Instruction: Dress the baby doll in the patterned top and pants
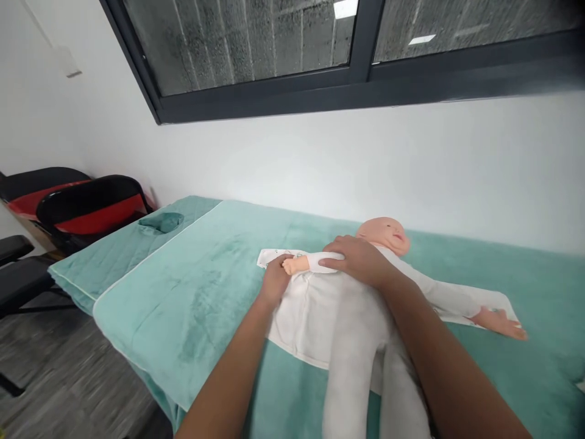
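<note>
A baby doll [384,233] in a white long-sleeved suit lies on its back, head toward the wall. Beneath it a white baby shirt [301,314] with a small print is spread open, its sleeves stretched out to both sides. My left hand [275,279] is closed around the edge of the doll's small hand [290,266], over the shirt's left sleeve; its fingertips are partly hidden. Across the doll's sleeved arm [325,262] my right hand [354,261] is closed, thumb in front and fingers behind. The doll's other arm [457,299] reaches right along the other shirt sleeve.
A green padded cover [183,292] lies over the bed, with a face hole [161,223] at its left end. Black and red chairs [98,210] stand left. Behind the bed are a white wall [274,164] and a dark-framed window [256,91].
</note>
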Demonstrator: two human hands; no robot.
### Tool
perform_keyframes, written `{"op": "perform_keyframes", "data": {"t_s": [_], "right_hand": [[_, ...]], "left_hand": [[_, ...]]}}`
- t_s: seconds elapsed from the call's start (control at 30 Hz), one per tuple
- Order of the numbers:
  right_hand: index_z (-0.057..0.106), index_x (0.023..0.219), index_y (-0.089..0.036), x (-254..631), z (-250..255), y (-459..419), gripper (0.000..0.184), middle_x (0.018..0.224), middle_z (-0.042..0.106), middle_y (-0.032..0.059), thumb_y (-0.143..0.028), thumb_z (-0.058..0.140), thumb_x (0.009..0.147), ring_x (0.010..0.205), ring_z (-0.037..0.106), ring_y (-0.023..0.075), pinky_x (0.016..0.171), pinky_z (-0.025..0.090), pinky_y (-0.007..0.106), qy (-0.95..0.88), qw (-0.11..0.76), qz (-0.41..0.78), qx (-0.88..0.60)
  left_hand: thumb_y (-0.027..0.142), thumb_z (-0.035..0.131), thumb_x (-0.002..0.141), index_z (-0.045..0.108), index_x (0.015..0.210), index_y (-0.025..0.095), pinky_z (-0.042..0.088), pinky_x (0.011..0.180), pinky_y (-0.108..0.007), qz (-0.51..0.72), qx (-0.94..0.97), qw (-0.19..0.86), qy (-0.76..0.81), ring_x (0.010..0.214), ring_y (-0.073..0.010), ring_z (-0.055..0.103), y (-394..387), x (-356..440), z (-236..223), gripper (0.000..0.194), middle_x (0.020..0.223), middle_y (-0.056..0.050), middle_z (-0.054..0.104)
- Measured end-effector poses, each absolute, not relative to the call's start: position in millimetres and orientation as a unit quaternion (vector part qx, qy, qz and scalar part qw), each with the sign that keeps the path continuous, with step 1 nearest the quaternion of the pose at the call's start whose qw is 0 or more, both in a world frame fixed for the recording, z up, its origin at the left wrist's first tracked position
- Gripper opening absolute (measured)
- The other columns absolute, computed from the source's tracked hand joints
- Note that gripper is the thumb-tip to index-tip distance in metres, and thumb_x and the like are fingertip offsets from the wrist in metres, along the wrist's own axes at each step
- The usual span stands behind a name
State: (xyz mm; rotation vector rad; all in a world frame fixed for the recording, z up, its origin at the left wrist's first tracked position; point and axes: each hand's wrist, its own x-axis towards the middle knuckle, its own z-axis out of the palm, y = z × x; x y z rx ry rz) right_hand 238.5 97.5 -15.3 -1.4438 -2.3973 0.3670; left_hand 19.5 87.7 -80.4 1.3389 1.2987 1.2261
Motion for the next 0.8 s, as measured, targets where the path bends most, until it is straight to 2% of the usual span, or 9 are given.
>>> {"op": "perform_keyframes", "data": {"t_s": [0.07, 0.13, 0.3, 0.4, 0.5, 0.6, 0.67, 0.8], "right_hand": [[0.070, 0.102, -0.032, 241, -15, 97, 0.036, 0.105, 0.066, 0.0040, -0.057, 0.048, 0.089, 0.098, 0.057, 0.0249, 0.084, 0.039, 0.037, -0.838, 0.156, 0.109, -0.512], [0.070, 0.098, -0.030, 243, -16, 96, 0.032, 0.103, 0.066, 0.0046, -0.054, 0.050, 0.088, 0.097, 0.056, 0.0250, 0.084, 0.038, 0.038, -0.838, 0.142, 0.084, -0.521], [0.067, 0.096, -0.023, 234, -18, 92, 0.030, 0.096, 0.065, 0.0083, -0.048, 0.051, 0.089, 0.097, 0.055, 0.0275, 0.085, 0.036, 0.041, -0.823, 0.106, 0.011, -0.558], [0.064, 0.097, -0.019, 223, -19, 88, 0.025, 0.096, 0.065, 0.0118, -0.032, 0.043, 0.094, 0.098, 0.056, 0.0285, 0.085, 0.036, 0.042, -0.810, 0.113, -0.025, -0.575], [0.061, 0.102, -0.018, 223, -15, 82, 0.026, 0.101, 0.066, 0.0113, -0.016, 0.036, 0.092, 0.098, 0.057, 0.0256, 0.085, 0.038, 0.038, -0.806, 0.161, 0.000, -0.570], [0.058, 0.114, -0.022, 248, -8, 75, 0.028, 0.118, 0.063, 0.0095, -0.029, 0.043, 0.092, 0.109, 0.056, 0.0249, 0.086, 0.041, 0.035, -0.779, 0.252, 0.042, -0.573], [0.058, 0.117, -0.024, 277, -6, 68, 0.034, 0.121, 0.062, 0.0107, -0.039, 0.040, 0.093, 0.109, 0.058, 0.0268, 0.084, 0.043, 0.036, -0.707, 0.286, 0.042, -0.645], [0.062, 0.112, -0.023, 336, -24, 48, 0.056, 0.095, 0.069, 0.0172, -0.063, 0.029, 0.092, 0.091, 0.065, 0.0347, 0.075, 0.046, 0.045, -0.559, 0.192, 0.079, -0.803]], "left_hand": [[0.030, 0.067, 0.071, 0.068, 0.085, 0.015, 0.047, 0.067, -0.029, 0.514, 0.458, 0.521, 0.505, 0.073, -0.0189, 0.063, 87, 17, -75, 0.021, 0.081, -0.006, 0.069], [0.036, 0.072, 0.069, 0.068, 0.083, 0.014, 0.046, 0.064, -0.028, 0.521, 0.414, 0.554, 0.501, 0.069, -0.0172, 0.061, 85, 16, -67, 0.026, 0.076, -0.005, 0.067], [0.039, 0.074, 0.070, 0.065, 0.079, 0.015, 0.041, 0.060, -0.024, 0.542, 0.445, 0.530, 0.477, 0.061, -0.0110, 0.052, 75, 47, -37, 0.027, 0.068, 0.001, 0.060], [0.040, 0.071, 0.075, 0.064, 0.085, 0.016, 0.037, 0.055, -0.022, 0.531, 0.467, 0.541, 0.456, 0.054, -0.0079, 0.044, 66, 83, -21, 0.027, 0.062, 0.004, 0.053], [0.041, 0.067, 0.078, 0.063, 0.088, 0.017, 0.034, 0.055, -0.021, 0.524, 0.485, 0.540, 0.446, 0.055, -0.0083, 0.042, 61, 105, -14, 0.026, 0.063, 0.004, 0.052], [0.041, 0.064, 0.080, 0.062, 0.083, 0.017, 0.035, 0.057, -0.022, 0.517, 0.496, 0.524, 0.460, 0.059, -0.0096, 0.043, 62, 104, -17, 0.024, 0.066, 0.003, 0.052], [0.040, 0.061, 0.081, 0.061, 0.082, 0.017, 0.036, 0.058, -0.024, 0.507, 0.502, 0.501, 0.490, 0.060, -0.0106, 0.044, 67, 99, -20, 0.023, 0.067, 0.003, 0.052], [0.034, 0.055, 0.083, 0.060, 0.080, 0.018, 0.036, 0.058, -0.025, 0.494, 0.517, 0.451, 0.534, 0.059, -0.0119, 0.044, 80, 96, -20, 0.018, 0.067, 0.002, 0.052]]}}
